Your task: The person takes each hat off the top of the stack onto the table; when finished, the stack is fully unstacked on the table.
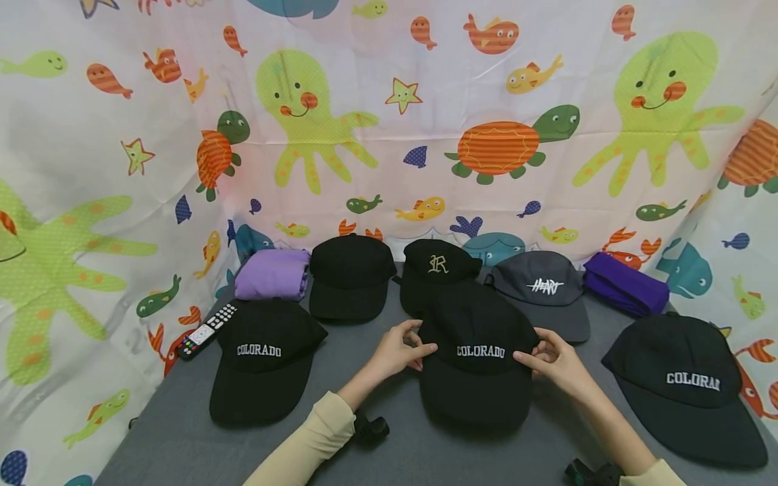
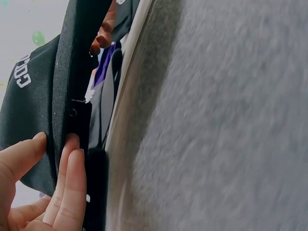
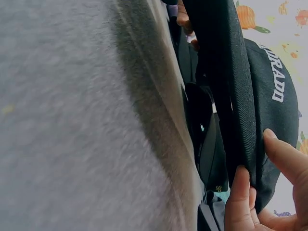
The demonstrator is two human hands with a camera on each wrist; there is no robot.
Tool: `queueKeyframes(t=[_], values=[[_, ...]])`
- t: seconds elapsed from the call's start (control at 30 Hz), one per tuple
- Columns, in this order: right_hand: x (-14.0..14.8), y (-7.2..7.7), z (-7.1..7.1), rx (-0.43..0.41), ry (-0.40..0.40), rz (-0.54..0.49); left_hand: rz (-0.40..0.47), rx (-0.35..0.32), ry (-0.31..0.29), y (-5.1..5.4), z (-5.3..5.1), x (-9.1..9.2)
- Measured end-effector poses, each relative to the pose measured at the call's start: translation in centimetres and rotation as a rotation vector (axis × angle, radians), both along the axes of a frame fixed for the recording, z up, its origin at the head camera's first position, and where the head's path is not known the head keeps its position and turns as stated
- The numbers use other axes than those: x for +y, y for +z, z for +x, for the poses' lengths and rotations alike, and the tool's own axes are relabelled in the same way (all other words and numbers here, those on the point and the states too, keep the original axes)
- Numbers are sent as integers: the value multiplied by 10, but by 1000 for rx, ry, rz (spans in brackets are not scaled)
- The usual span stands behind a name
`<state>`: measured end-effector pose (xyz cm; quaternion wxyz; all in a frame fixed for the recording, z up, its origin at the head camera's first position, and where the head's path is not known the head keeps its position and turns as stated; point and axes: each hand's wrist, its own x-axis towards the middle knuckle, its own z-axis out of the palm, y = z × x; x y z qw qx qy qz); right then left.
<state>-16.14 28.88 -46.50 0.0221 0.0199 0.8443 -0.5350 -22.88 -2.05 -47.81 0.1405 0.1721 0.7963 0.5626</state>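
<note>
Both hands hold a black baseball cap (image 1: 477, 395) with white COLORADO lettering, its brim toward the person. The left hand (image 1: 398, 347) pinches its left side, thumb on the outside and fingers under the edge, as the left wrist view shows on the cap (image 2: 29, 110). On the opposite side the right hand (image 1: 556, 361) pinches it the same way; the cap (image 3: 274, 106) hangs above the grey surface in the right wrist view. Just behind it sit a black cap with a gold letter R (image 1: 434, 266) and a grey HEART cap (image 1: 541, 290).
Another black COLORADO cap (image 1: 261, 371) lies at left beside a remote control (image 1: 206, 331); a further one (image 1: 687, 391) lies at right. A plain black cap (image 1: 351, 277), a folded lilac cloth (image 1: 273, 273) and a folded purple cloth (image 1: 626, 283) line the back of the grey table (image 1: 182, 432).
</note>
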Motion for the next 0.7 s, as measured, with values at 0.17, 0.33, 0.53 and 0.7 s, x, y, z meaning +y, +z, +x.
queueKeyframes(t=[0.17,0.33,0.53,0.7], values=[[8,-3,9,-15,-10,9,18,-19,-19,-2,6,8],[16,-8,19,-29,-30,-12,26,-40,-41,-5,13,17],[27,-15,29,-15,-34,-38,34,-48,-81,-10,19,27],[38,-18,38,-5,-49,-68,29,-56,-115,-10,24,36]])
